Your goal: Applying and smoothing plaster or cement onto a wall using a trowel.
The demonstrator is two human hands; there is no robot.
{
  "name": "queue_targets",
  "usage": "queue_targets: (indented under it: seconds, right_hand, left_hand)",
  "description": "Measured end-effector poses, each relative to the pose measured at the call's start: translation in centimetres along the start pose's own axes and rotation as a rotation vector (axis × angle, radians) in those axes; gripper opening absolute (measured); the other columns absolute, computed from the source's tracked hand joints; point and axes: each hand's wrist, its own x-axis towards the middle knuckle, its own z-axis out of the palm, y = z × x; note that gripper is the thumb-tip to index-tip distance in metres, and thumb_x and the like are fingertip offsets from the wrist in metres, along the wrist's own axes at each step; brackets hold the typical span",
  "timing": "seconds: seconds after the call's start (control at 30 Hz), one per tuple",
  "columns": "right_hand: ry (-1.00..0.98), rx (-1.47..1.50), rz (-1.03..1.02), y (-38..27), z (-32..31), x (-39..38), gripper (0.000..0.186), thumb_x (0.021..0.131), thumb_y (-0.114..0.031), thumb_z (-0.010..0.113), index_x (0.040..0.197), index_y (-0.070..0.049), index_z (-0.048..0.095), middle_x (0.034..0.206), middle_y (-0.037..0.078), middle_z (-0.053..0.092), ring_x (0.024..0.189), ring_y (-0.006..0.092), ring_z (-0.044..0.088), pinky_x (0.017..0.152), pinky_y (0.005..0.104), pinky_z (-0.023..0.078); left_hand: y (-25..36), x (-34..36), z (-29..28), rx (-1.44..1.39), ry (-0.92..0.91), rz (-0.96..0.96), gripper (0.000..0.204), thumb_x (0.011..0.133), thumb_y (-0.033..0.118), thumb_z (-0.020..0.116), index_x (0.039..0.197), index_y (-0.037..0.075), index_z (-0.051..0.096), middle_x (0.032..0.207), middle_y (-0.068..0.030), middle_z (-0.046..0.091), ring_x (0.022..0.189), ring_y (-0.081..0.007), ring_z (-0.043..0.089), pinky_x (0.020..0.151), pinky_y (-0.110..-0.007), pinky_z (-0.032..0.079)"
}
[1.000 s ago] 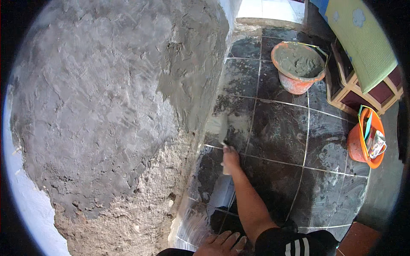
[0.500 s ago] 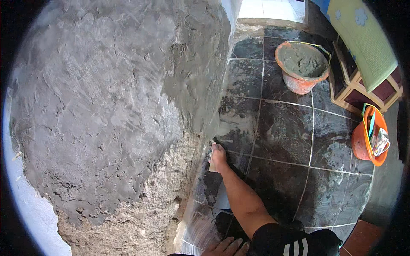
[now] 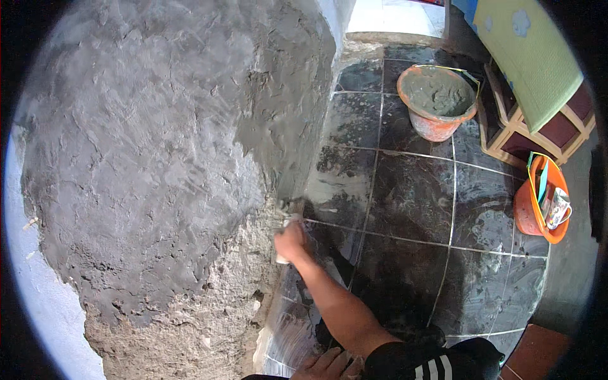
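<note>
My right hand (image 3: 292, 242) grips the pale handle of a trowel (image 3: 292, 207). Its blade is at the foot of the wall, against the lower edge of the dark, wet mortar (image 3: 283, 145). Below and to the left of that hand, the wall is bare, rough and sandy brown (image 3: 209, 323). Grey plaster (image 3: 139, 139) with a ridged surface covers most of the wall. At the lower edge of the picture, my left hand (image 3: 326, 365) lies with its fingers stretched out, only partly in view; what it rests on cannot be made out.
An orange bucket of grey mortar (image 3: 438, 95) stands on the dark tiled floor (image 3: 411, 190). A smaller orange bucket (image 3: 531, 206) holds assorted items. Behind them are a wooden-framed piece of furniture (image 3: 538, 139) and a pale green panel (image 3: 532, 57). A reddish-brown slab (image 3: 535, 354) lies at lower right.
My right hand has moved left with the trowel, from over the floor edge to the wall's foot. My left hand stays low in the picture. The view has shifted slightly.
</note>
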Motion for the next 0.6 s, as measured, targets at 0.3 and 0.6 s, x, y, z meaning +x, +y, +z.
queue_targets:
  seconds: [0.3, 0.6]
  right_hand:
    - [-0.056, 0.622, 0.069, 2.2, -3.5, -3.7, 0.047, 0.086, -0.013, 0.061, 0.128, -0.003, 0.041, 0.092, 0.018, 0.063, 0.070, 0.0291, 0.065, 0.055, 0.0411, 0.052]
    - [0.162, 0.395, 0.150, 1.0, 2.7, 4.3, 0.044, 0.079, -0.016, 0.062, 0.120, -0.003, 0.050, 0.095, 0.026, 0.065, 0.093, 0.0434, 0.064, 0.084, 0.0483, 0.050]
  left_hand:
    - [-0.2, -0.1, 0.6, -0.017, 0.004, -0.027, 0.038, 0.088, 0.018, 0.062, 0.123, 0.002, 0.061, 0.120, -0.0157, 0.062, 0.115, -0.0323, 0.057, 0.095, -0.045, 0.046]
    - [-0.6, -0.6, 0.0, -0.101, 0.012, -0.134, 0.035, 0.089, 0.018, 0.062, 0.119, 0.001, 0.062, 0.119, -0.0163, 0.062, 0.112, -0.0343, 0.058, 0.093, -0.046, 0.047]
